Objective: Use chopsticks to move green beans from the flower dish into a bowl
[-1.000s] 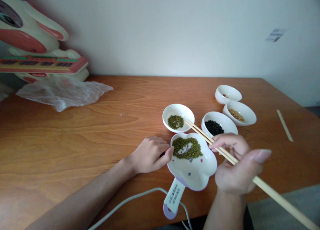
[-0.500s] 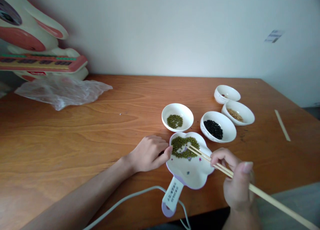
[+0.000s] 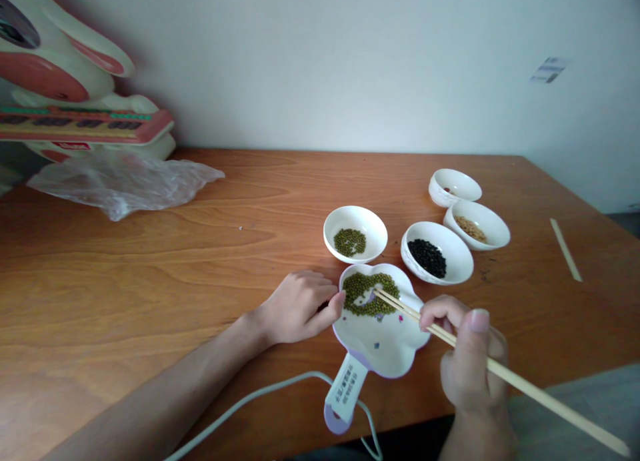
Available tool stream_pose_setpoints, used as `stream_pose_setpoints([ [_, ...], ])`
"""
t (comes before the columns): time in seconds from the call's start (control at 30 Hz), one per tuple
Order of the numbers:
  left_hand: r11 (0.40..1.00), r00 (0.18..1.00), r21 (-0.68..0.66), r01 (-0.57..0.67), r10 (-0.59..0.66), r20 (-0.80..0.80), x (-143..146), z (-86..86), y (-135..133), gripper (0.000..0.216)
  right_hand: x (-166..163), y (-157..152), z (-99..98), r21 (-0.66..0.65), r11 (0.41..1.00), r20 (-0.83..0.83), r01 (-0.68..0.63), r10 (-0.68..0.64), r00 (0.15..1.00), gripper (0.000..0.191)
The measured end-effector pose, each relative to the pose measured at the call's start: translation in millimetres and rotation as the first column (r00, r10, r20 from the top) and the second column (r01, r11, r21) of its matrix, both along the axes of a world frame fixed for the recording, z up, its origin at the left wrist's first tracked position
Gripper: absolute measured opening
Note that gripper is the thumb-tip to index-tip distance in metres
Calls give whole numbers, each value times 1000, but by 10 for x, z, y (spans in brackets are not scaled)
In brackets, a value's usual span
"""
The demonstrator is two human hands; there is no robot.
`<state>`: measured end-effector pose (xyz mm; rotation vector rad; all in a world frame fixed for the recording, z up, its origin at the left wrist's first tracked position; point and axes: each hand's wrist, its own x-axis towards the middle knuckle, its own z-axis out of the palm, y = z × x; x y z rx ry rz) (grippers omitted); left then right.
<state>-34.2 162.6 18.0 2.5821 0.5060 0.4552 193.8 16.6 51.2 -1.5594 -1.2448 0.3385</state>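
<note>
My right hand (image 3: 467, 361) is closed on a pair of wooden chopsticks (image 3: 505, 374); their tips rest among the green beans (image 3: 367, 293) in the flower-shaped white dish (image 3: 395, 354) with a purple handle. My left hand (image 3: 300, 307) lies on the table with fingers curled, its thumb pressed against the dish's left rim. Just behind the dish stands a small white bowl (image 3: 370, 224) holding a few green beans.
To the right stand a bowl of black beans (image 3: 453, 244), a bowl of tan grains (image 3: 493, 224) and another small bowl (image 3: 455, 181). A loose stick (image 3: 566, 249) lies far right. A white cable (image 3: 260, 397) crosses the front edge. A plastic bag (image 3: 125, 181) and a rabbit-shaped toy (image 3: 65, 81) sit back left.
My right hand drew back and down, bringing the chopstick tips from over the small green-bean bowl into the flower dish's beans. My left hand stayed at the dish's rim.
</note>
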Motion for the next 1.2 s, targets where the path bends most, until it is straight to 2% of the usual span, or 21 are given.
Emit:
stream_pose_setpoints([
  [0.23, 1000, 1000, -1, 0, 0, 2, -5, 13, 3, 46, 79, -32, 5, 113, 993, 40, -11, 6, 999, 74],
  [0.33, 1000, 1000, -2, 0, 0, 9, 0, 27, 1, 46, 142, -53, -27, 59, 998, 35, 14, -16, 999, 82],
  [0.53, 1000, 1000, 1, 1, -1, 10, 2, 20, 0, 46, 240, -41, -166, -46, 993, 12, -107, 107, 994, 86],
  [0.83, 1000, 1000, 5, 3, -3, 4, 6, 28, 7, 46, 119, -15, -113, -44, 997, 40, -59, 61, 997, 78],
  [1.2, 1000, 1000, 8, 9, -9, 16, 8, 27, -4, 45, 120, -7, -72, 68, 998, 79, -10, 4, 997, 77],
])
